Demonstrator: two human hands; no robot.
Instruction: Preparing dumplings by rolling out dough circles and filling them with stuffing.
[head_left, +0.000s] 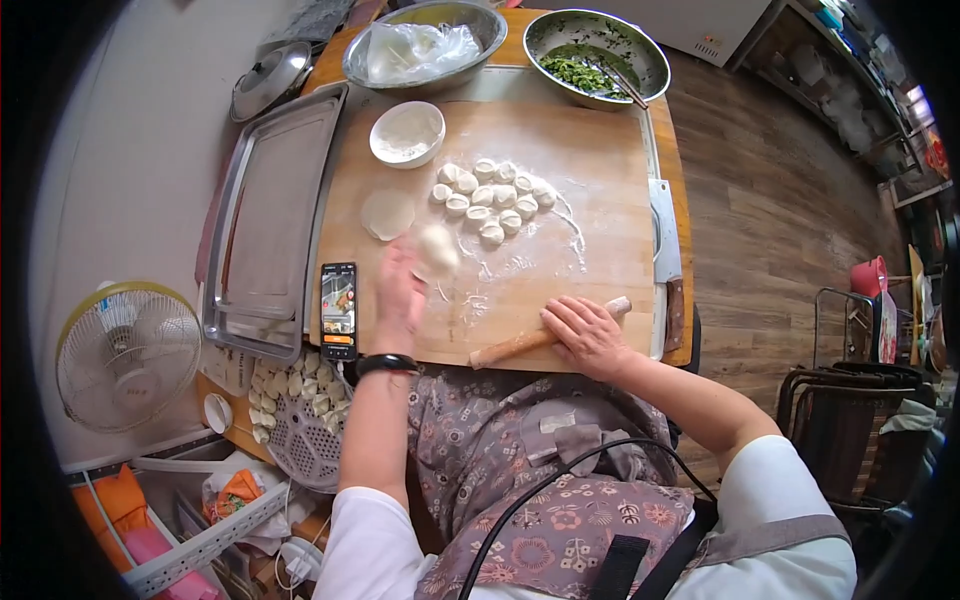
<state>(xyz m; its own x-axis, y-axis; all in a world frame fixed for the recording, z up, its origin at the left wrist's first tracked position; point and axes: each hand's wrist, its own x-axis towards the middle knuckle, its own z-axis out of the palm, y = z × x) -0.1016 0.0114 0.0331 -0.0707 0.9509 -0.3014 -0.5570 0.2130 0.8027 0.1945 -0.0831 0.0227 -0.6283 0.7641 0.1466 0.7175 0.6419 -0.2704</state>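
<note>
My right hand (587, 334) lies palm down over a wooden rolling pin (514, 347), near the front edge of a floured wooden board (600, 150). Blurred by motion, my left hand (403, 281) is over the board's left part. At its fingers is a pale dough piece (437, 250), also blurred; whether it is held or loose I cannot tell. Just beyond, a flat round dough wrapper (388, 214) lies on the board. Several small dough pieces (504, 196) sit grouped to the right of it. A white bowl of flour (407, 135) stands behind the wrapper.
A metal tray (320, 124) and a lit phone (339, 311) flank the board's left side. At the back stand a basin with a plastic bag (424, 52) and a bowl of chopped greens (589, 67) with chopsticks. A cleaver (664, 232) lies right; dumplings (300, 386) fill part of a perforated rack.
</note>
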